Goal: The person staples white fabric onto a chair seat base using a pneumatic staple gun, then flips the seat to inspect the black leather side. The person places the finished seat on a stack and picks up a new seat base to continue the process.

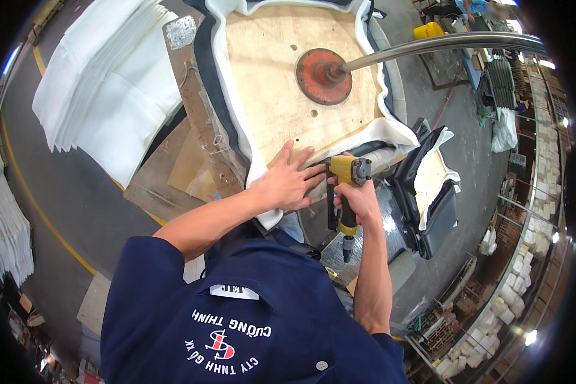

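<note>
A plywood seat panel (262, 70) lies in front of me, edged with white padding (237, 121) and dark cover material. With its fingers spread, my left hand (288, 182) presses on the near edge of the padding and the wood. My right hand (363, 203) is wrapped around the grip of a yellow and black pneumatic staple gun (347, 169). The gun's nose is close to my left fingertips at the panel's near edge; whether it touches is hidden. A red round disc (325, 77) on a curved metal rod (422, 48) rests against the middle of the panel.
Stacked white padding sheets (109, 89) lie to the left, beside a worn wooden bench (201, 121). At the right sit black upholstered pieces (429, 185) with another wooden panel. A yellow bucket (427, 31) and a person (470, 8) are farther back. Shelving lines the far right.
</note>
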Demonstrator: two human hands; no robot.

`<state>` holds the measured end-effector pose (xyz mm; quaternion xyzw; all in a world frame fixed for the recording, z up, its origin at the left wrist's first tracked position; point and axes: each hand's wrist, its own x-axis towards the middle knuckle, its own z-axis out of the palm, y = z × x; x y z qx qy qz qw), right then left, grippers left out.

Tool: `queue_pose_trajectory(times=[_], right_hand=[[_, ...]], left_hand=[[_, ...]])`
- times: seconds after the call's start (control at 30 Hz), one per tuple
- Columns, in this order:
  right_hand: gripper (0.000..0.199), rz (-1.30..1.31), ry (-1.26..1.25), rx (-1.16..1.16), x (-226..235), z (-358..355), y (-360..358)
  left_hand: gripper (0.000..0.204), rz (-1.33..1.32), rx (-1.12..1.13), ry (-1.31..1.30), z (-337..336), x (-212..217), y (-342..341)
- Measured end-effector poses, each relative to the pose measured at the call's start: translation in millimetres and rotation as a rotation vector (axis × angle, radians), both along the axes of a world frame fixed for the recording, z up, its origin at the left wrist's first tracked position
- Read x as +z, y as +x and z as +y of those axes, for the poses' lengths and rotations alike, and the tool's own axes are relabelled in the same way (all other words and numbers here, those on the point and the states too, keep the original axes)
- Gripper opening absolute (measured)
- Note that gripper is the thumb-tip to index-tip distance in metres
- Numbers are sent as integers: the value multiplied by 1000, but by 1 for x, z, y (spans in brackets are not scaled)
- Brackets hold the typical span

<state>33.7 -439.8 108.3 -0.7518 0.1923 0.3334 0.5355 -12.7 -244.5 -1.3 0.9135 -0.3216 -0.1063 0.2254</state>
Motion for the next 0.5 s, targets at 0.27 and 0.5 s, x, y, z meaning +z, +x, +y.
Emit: queue_pose_trajectory(times=[0.27,0.5], right_hand=[[76,42,-159,83,1,22,8],[66,15,-33,-42,-1,4,-4]], left_hand=[[69,59,-9,82,-3,10,1],[65,49,20,46,-6,8,-10]])
